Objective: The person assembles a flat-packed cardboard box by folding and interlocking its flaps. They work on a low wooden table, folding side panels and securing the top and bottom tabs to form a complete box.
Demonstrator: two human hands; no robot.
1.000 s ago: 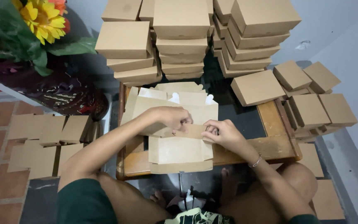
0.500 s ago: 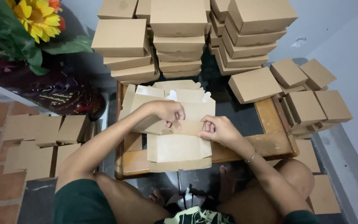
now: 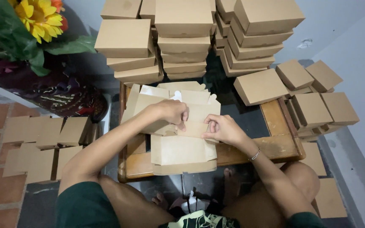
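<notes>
On a low wooden table (image 3: 275, 145) set against a grey wall, I sit with my knees drawn up and both hands on a flat brown cardboard box blank (image 3: 182, 150). My left hand (image 3: 172, 112) is curled over the blank's upper edge, fingers bent down and pinching a folded flap. My right hand (image 3: 222, 128) sits just beside it, thumb and fingertips closed on the same narrow strip of card, a thin bracelet (image 3: 255, 155) at the wrist. The two hands nearly touch over the fold. The blank lies at the table's middle, its lower panel hanging slightly past the near edge, and it rests on a loose pile of more unfolded blanks (image 3: 170, 95) that spreads toward the far side of the table.

Beyond the pile, stacks of finished brown boxes (image 3: 182, 38) stand several high along the wall. To my right, one closed box (image 3: 260, 86) lies on the table's far corner, and a cluster of smaller closed boxes (image 3: 317, 101) sits on the floor against the wall. To my left, flat cardboard pieces (image 3: 43, 143) lie in rows on terracotta tiles. A bunch of artificial flowers (image 3: 39, 19), yellow and orange with green leaves, stands at the upper left above a dark patterned cloth (image 3: 64, 99).
</notes>
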